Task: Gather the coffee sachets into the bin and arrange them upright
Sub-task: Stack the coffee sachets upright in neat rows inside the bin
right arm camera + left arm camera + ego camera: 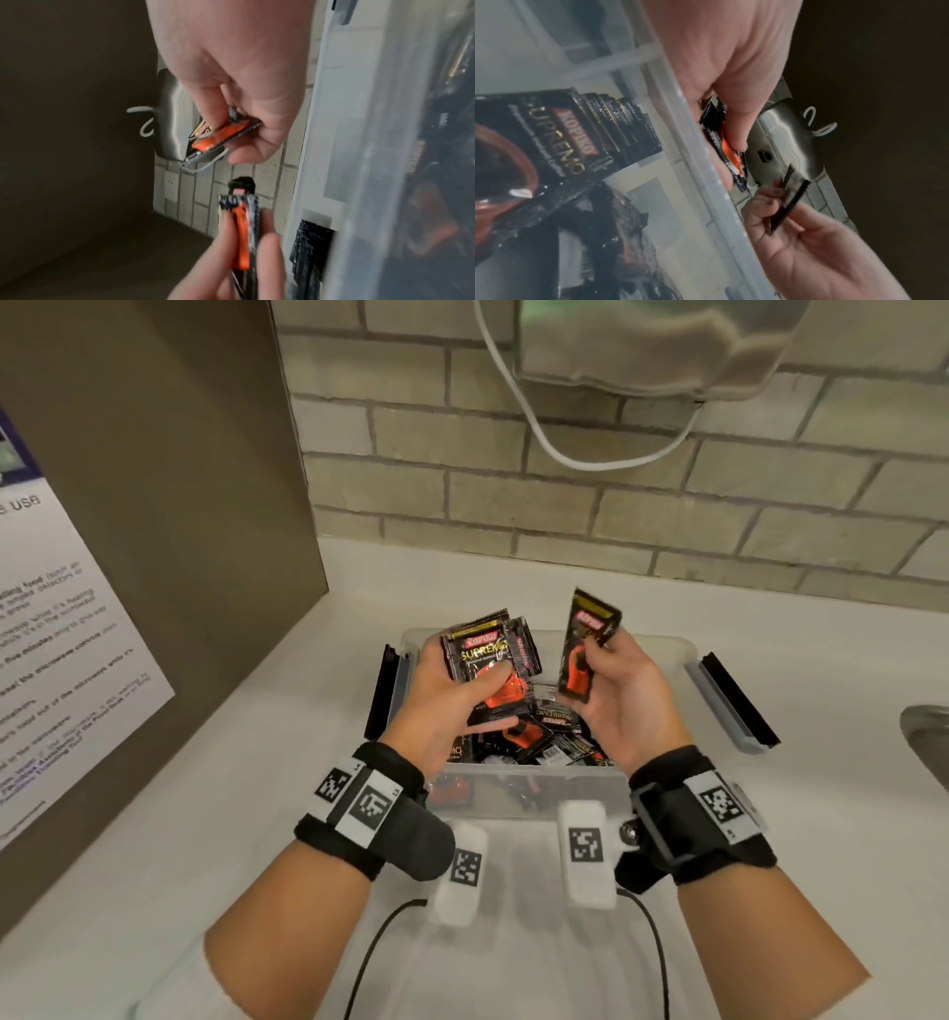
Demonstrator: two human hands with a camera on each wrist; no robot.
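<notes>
Pale brick tiling backs a white desk [246, 762], on which a clear plastic bin [662, 654] is set, its black-edged latches folded out at both ends. Loose black-and-orange coffee sachets [539, 726] are heaped flat and crosswise in the bin. Above the bin's left half, a small stack of sachets [488, 654] is held upright in the left hand [441, 706], the thumb pressed across the front sachet and the fingers curled behind; the grip is closed on that stack. Just beside it, above the bin's right half, a single sachet [585, 649] is pinched upright between thumb and fingertips of the right hand [621, 701], so that grip is closed too. The two held lots are kept apart, not touching. A printed notice [56, 654] is seen on the brown panel at the left.
</notes>
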